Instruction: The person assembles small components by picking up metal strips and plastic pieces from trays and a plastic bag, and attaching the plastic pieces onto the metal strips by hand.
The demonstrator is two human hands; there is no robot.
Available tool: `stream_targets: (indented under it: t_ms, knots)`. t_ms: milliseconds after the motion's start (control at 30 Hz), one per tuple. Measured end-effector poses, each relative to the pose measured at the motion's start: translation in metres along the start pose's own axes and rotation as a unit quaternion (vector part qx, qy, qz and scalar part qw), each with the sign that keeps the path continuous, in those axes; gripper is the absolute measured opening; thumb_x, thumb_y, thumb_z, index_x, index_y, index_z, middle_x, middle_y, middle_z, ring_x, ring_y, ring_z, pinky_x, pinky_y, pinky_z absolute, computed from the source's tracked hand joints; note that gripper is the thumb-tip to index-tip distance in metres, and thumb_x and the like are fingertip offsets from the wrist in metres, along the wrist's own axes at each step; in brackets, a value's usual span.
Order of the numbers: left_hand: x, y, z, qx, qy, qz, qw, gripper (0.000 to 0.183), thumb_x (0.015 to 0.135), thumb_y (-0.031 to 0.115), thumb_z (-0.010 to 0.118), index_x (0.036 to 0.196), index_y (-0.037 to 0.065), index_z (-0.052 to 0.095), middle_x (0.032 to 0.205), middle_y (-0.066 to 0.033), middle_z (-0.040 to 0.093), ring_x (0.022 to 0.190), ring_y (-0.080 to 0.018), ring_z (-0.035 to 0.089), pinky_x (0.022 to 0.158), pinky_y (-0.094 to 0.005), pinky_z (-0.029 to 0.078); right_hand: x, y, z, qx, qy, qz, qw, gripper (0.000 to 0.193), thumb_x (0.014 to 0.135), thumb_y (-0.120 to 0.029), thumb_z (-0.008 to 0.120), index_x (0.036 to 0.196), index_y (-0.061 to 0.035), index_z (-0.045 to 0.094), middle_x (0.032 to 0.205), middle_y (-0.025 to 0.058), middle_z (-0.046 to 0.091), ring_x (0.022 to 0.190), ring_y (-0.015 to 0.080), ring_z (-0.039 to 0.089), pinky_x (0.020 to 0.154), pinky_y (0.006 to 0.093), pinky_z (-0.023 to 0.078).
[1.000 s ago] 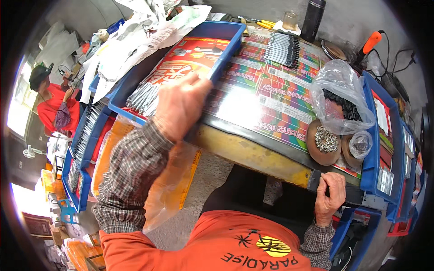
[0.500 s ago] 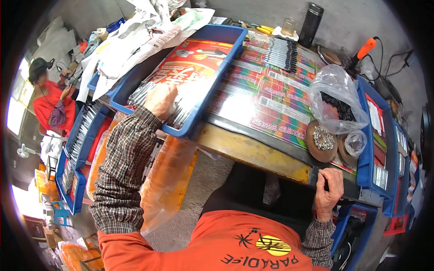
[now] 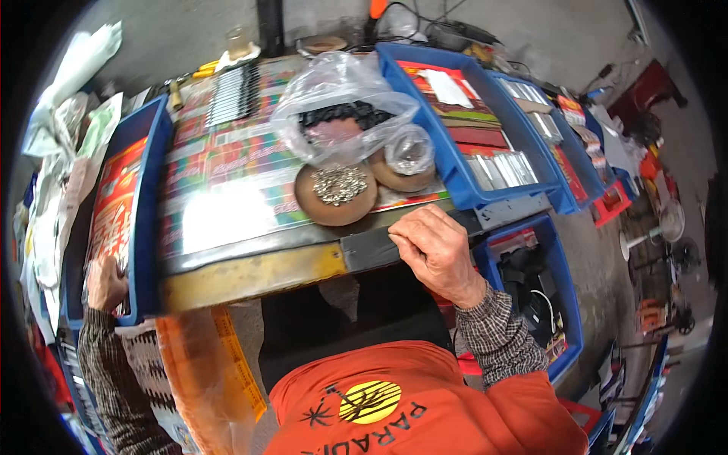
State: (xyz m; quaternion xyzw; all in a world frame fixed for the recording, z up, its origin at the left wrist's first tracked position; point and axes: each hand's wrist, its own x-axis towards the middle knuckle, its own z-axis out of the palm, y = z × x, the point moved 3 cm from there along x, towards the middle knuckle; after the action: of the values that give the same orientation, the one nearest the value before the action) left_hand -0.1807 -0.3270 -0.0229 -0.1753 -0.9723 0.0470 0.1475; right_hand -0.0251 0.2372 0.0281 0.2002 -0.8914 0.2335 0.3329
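My left hand (image 3: 106, 284) reaches down into the near end of the long blue tray (image 3: 149, 197) at the left, which is lined with red printed paper. Its fingers look curled, but blur and the tray hide what they grip. My right hand (image 3: 436, 254) hovers by the table's front edge, fingers bent and fingertips pressed together; anything between them is too small to make out. Just beyond it stands a brown bowl (image 3: 334, 217) of small shiny metal parts. Behind that lies an open clear plastic bag (image 3: 299, 129) with black parts inside.
A blue tray (image 3: 447, 163) holding silver pieces (image 3: 500, 171) stands right of the bowls, more trays beyond it. Slim silver-and-black pieces (image 3: 233, 95) lie in a row at the table's back. Below the right edge is a blue bin (image 3: 561, 326). An orange bag (image 3: 201, 364) hangs at left.
The view has swung to the right, so the left tray now sits near the picture's rim. My left hand stays in that tray. My right hand has risen from the table edge toward the bowls.
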Motion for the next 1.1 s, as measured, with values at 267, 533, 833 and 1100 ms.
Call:
stream_targets:
  t_ms: [267, 533, 833, 1100]
  knots:
    - [0.002, -0.011, 0.017, 0.034, 0.004, 0.006, 0.999, 0.016, 0.069, 0.004, 0.060, 0.077, 0.002, 0.047, 0.075, -0.0211, 0.052, 0.075, -0.0415, 0.054, 0.064, -0.0510, 0.042, 0.011, 0.048, -0.065, -0.059, 0.025, 0.074, 0.995, 0.005, 0.079, -0.003, 0.066, 0.083, -0.0029, 0.064, 0.077, 0.0096, 0.061, 0.072, 0.0271, 0.059, 0.063, 0.0366, 0.048]
    - [0.000, -0.024, 0.018, 0.030, -0.009, -0.036, 0.999, 0.013, 0.072, 0.001, 0.057, 0.080, 0.003, 0.047, 0.077, -0.0198, 0.053, 0.075, -0.0408, 0.054, 0.064, -0.0504, 0.042, 0.027, 0.141, -0.098, -0.082, -0.058, 0.214, 0.972, 0.016, 0.085, -0.011, 0.061, 0.090, 0.0029, 0.067, 0.082, 0.0141, 0.068, 0.074, 0.0246, 0.065, 0.068, 0.0342, 0.049]
    - [0.012, 0.025, -0.038, -0.082, 0.070, -0.108, 0.988, 0.010, 0.090, 0.009, 0.054, 0.090, 0.000, 0.054, 0.082, -0.0236, 0.058, 0.071, -0.0364, 0.061, 0.064, -0.0397, 0.046, 0.015, 0.203, -0.087, -0.126, -0.262, 0.292, 0.911, 0.031, 0.078, -0.007, 0.061, 0.108, -0.0036, 0.067, 0.106, 0.0159, 0.067, 0.101, 0.0296, 0.063, 0.090, 0.0388, 0.048]
    - [-0.009, 0.090, -0.086, -0.249, 0.308, -0.194, 0.897, 0.025, 0.101, 0.017, 0.049, 0.111, -0.004, 0.059, 0.100, -0.0077, 0.063, 0.083, -0.0101, 0.057, 0.064, -0.0237, 0.045, 0.017, 0.210, -0.081, -0.145, -0.296, 0.279, 0.902, 0.031, 0.073, -0.005, 0.065, 0.105, -0.0067, 0.067, 0.095, 0.0123, 0.066, 0.096, 0.0282, 0.062, 0.085, 0.0387, 0.049]
